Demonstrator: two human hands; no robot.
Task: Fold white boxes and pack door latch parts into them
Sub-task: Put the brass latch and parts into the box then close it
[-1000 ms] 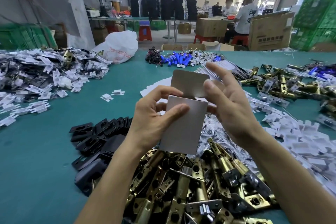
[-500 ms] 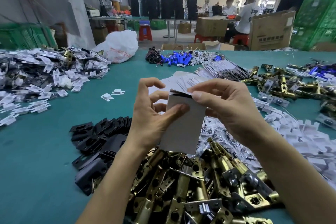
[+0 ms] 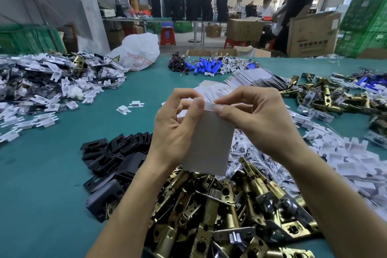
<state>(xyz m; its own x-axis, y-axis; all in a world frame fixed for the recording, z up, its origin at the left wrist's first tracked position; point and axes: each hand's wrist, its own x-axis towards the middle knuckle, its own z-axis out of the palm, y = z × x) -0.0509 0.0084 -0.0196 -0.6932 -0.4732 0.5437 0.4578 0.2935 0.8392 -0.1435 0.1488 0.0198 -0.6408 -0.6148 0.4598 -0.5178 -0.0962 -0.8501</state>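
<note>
- Centrally in the head view, both hands hold a white box [image 3: 209, 144] upright in the air above the teal table [image 3: 52, 195].
- The left hand [image 3: 176, 130] grips the box's left side, thumb pressed on the front face near the top edge, fingers curled behind it.
- The right hand [image 3: 263, 123] pinches the folded top flap at the box's upper right corner between thumb and bent forefinger.
- Directly beneath the hands and forearms lies a heap of brass door latch parts [image 3: 219, 213], with the box's lower edge just above it.
- Left of the left wrist sits a pile of black plates [image 3: 117, 157].
- Under the right wrist lie shiny plastic bags [image 3: 249, 153], and further right, white plastic pieces [image 3: 356, 161].
- Beyond the fingertips, a fanned row of flat box blanks [image 3: 257, 78] rests on the table, with blue cylinders [image 3: 205, 67] further off.
- Far to the left of the left hand spreads another heap of white pieces [image 3: 41, 84].
</note>
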